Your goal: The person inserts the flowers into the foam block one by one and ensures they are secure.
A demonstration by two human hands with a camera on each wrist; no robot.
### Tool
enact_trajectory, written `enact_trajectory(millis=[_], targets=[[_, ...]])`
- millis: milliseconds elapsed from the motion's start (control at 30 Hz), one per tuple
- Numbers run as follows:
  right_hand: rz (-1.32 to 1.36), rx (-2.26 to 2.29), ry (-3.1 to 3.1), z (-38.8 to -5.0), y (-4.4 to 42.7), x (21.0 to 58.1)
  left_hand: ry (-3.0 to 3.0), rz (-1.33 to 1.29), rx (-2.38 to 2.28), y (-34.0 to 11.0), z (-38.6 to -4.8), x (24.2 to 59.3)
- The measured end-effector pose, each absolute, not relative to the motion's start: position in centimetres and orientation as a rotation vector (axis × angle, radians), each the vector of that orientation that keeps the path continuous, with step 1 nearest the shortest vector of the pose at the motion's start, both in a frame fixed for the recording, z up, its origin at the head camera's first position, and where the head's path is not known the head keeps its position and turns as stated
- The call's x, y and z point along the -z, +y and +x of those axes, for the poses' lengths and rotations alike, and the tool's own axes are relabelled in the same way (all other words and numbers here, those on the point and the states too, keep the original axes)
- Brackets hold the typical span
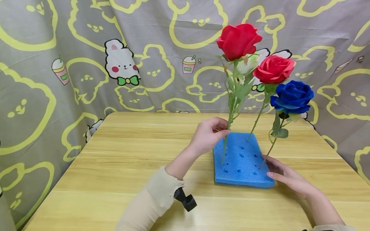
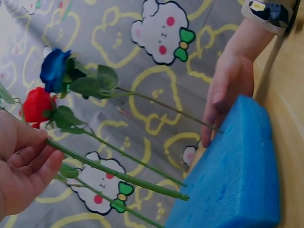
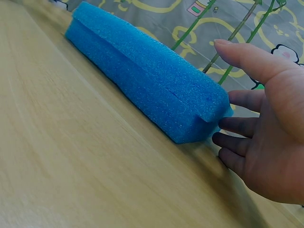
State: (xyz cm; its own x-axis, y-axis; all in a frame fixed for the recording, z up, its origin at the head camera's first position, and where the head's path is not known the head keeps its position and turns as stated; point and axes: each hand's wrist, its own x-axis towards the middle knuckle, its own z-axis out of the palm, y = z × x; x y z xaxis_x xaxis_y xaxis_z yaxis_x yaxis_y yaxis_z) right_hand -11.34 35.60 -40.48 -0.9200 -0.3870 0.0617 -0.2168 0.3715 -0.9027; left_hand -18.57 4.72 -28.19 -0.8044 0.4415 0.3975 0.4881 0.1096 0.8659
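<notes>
My left hand [image 1: 209, 134] pinches the green stem of a tall red rose [image 1: 240, 41] between thumb and fingers. In the left wrist view this stem's blunt lower end shows at the top face of a blue foam block [image 2: 251, 175]; whether it touches I cannot tell. A second red rose [image 1: 274, 69] and a blue rose [image 1: 293, 96] stand tilted in the block. A whitish flower [image 1: 248, 65] shows behind the held rose, partly hidden. My right hand [image 3: 270, 114] lies beside the block's right edge, fingers loosely extended, fingertips at its side.
Several small holes mark the foam's top. The block rests on a wooden table [image 1: 130, 179]. Behind the table hangs a grey patterned curtain [image 1: 156, 29]. Black devices are strapped on the wrists, one below the left cuff [image 1: 166, 184].
</notes>
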Motion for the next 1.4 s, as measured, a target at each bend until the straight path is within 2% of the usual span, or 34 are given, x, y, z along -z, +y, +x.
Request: enact_trajectory(millis=[433,1400], targets=[[-0.527,1.616,2.436,-11.3,35.4,40.3,-2.29,-0.972,1.852,6.4,-19.0,30.1],[-0.611,1.662,2.396,-11.3,35.4,40.3,-2.295,-0.983,1.813,7.1,-19.0,31.6]])
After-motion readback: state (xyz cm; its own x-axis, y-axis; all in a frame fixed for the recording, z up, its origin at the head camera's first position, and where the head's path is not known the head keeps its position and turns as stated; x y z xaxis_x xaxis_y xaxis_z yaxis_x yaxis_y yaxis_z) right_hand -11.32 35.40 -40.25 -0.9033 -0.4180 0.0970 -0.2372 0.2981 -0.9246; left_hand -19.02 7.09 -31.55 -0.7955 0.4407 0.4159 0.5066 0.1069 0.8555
